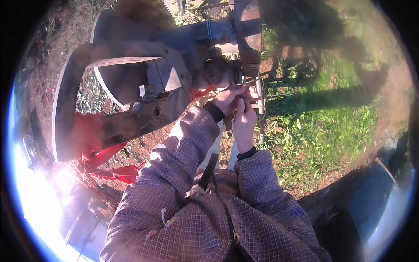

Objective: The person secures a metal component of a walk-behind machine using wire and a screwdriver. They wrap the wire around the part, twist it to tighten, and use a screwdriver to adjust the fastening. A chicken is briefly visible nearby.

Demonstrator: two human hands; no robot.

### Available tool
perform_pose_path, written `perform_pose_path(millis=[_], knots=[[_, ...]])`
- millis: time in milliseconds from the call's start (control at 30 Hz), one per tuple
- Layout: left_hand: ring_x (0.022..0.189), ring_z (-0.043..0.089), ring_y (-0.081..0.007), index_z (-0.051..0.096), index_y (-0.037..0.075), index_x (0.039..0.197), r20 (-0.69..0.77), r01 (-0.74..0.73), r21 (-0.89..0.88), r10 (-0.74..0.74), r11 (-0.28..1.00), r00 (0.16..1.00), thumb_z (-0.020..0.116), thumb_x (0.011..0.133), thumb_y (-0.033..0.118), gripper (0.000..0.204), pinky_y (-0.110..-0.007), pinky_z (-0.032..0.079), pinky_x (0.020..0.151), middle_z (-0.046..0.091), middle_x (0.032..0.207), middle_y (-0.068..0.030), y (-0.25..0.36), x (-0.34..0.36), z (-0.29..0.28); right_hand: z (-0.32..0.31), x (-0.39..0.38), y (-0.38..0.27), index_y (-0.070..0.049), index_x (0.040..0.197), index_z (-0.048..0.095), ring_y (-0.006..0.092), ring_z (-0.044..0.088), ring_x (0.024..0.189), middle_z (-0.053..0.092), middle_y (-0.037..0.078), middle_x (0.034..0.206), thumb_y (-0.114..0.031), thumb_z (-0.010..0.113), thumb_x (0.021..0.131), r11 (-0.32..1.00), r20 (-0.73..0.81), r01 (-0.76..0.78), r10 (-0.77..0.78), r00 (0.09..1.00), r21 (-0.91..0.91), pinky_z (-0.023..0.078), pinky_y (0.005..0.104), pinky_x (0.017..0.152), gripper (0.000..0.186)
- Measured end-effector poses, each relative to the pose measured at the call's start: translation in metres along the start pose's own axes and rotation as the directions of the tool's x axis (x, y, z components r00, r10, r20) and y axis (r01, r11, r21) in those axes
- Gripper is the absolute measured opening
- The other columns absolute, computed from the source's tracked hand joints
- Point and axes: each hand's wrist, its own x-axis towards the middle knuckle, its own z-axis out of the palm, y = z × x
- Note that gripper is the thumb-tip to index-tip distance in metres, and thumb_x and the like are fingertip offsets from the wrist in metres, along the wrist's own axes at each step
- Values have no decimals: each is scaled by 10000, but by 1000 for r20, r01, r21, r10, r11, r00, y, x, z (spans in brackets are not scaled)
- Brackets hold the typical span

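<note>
My left hand (224,101) and my right hand (245,126) meet in front of me, fingers bent in and almost touching. Between the fingertips is something small and dark, too little of it showing to name. A thin yellow cord (264,111) hangs in a loop just right of my fingers, beside a pale upright pole (261,94). Right beyond my hands is a machine with a dark metal frame (131,124) and a rusty metal plate (248,35). Red cloth (203,93) shows by my left wrist.
More red cloth (115,170) hangs low from the frame at the left. Green plants (323,144) cover the ground at the right, under broad shadows. A bluish sheet (379,196) lies at the lower right. Strong glare whitens the lower left.
</note>
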Motion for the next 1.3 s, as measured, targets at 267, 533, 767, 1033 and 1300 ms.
perform_pose_path(millis=[267, 533, 767, 1033, 1300], knots=[[739, 566, -96, 609, 77, 1100, -16, 97, -21, -97, 995, 995, 618, 1028, 327, 260, -268, 525, 717, 655, 955, -5, 7, -5, -5, -24, 7, 0, -95, 1034, 556, 67, 315, 452, 401, -14, 679, -386, 464, 1104, -359, 823, -758, 55, 566, 545, 219, 205, 378, 313], [1189, 633, -291, 632, 32, 1168, 30, -23, -29, 24, 999, 999, 603, 1029, 282, 288, -389, 489, 1015, 713, 1106, -129, -5, 3, -29, 1, -15, -15, 55, 1248, 577, 176, 635, 720, 667, 94, 841, -289, 583, 1062, 988, 44, 54, -48, 998, -143, 474, 346, 617, 391], [1148, 613, -236, 612, 75, 1160, 173, 76, -237, -35, 969, 984, 604, 1042, 332, 284, -409, 543, 897, 680, 1189, -108, 0, -6, -2, -20, -4, -39, -63, 1035, 575, 60, 343, 446, 434, -19, 717, -326, 520, 1077, 11, 637, -695, 389, 665, 719, 207, 206, 342, 273], [955, 664, -225, 625, 63, 1128, -165, 74, -25, -77, 997, 983, 579, 1045, 255, 215, -385, 534, 909, 698, 1027, -98, -1, 9, -34, -24, 2, -1, 4, 1142, 601, 222, 581, 637, 612, 104, 879, -348, 585, 1050, 860, 372, -402, 278, 885, 314, 460, 338, 529, 365], [1132, 654, -286, 590, 27, 1225, -15, 17, -29, -17, 999, 1000, 549, 1057, 284, 309, -406, 484, 1017, 689, 1221, -184, -8, 6, -28, -1, -7, 2, 65, 1202, 609, 379, 653, 722, 686, 231, 911, -280, 551, 1062, 981, 42, -49, 57, 997, -187, 493, 456, 661, 376]])
